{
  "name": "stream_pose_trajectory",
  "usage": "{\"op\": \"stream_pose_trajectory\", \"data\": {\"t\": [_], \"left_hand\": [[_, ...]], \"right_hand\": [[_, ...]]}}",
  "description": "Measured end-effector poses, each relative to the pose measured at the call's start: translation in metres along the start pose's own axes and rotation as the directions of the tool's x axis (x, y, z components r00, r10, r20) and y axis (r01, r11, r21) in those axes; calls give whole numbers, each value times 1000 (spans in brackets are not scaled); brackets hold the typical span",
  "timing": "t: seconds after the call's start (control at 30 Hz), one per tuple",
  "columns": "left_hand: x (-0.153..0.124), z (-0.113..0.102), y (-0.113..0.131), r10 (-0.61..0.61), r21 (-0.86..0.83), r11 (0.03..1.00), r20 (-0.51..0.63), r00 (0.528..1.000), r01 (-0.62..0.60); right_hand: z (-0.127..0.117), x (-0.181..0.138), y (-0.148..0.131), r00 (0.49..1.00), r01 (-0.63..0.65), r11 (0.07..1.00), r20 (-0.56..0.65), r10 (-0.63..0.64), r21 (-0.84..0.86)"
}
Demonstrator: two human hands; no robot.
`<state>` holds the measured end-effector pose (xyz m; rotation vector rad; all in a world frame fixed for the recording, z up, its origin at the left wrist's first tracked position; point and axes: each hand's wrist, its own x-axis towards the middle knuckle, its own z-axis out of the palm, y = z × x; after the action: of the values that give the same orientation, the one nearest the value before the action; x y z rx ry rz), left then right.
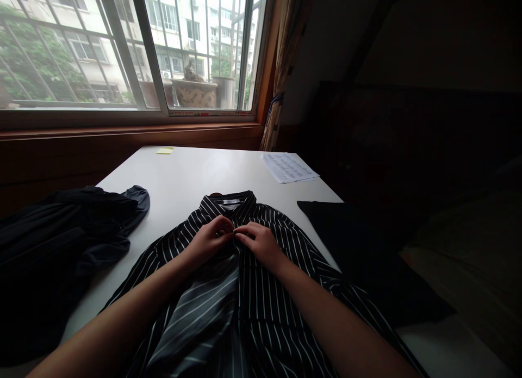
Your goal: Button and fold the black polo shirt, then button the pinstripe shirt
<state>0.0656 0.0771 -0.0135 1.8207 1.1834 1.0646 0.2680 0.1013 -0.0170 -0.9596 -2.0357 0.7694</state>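
A black shirt with thin white stripes (261,307) lies spread on the white table (191,174), collar toward the window. My left hand (210,237) and my right hand (261,242) meet at the shirt's front just below the collar. Both have their fingers curled and pinch the two front edges of the shirt together. Below the hands the front hangs apart and shows the lighter inside of the cloth.
A heap of dark clothing (57,242) lies at the table's left edge. A black folded cloth (346,231) lies at the right edge, a printed sheet of paper (289,167) at the far right, a yellow sticky note (165,150) near the window.
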Motion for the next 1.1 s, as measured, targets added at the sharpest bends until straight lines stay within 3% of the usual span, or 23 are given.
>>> {"op": "stream_pose_trajectory", "data": {"t": [0.6,0.87,1.0,1.1], "left_hand": [[-1,0,7,-46,6,999,16,999,46],[2,-3,5,-73,56,995,-176,982,84],[3,-7,3,-27,144,987,-315,949,76],[4,-8,1,32,204,978,-342,939,41]], "right_hand": [[0,-1,-3,1000,0,1000,-30,0,-2],[1,-2,-4,999,-15,1000,-44,14,-15],[1,-2,-4,999,-15,1000,-38,15,-21],[0,-2,-6,1000,-13,999,-26,12,-29]]}}
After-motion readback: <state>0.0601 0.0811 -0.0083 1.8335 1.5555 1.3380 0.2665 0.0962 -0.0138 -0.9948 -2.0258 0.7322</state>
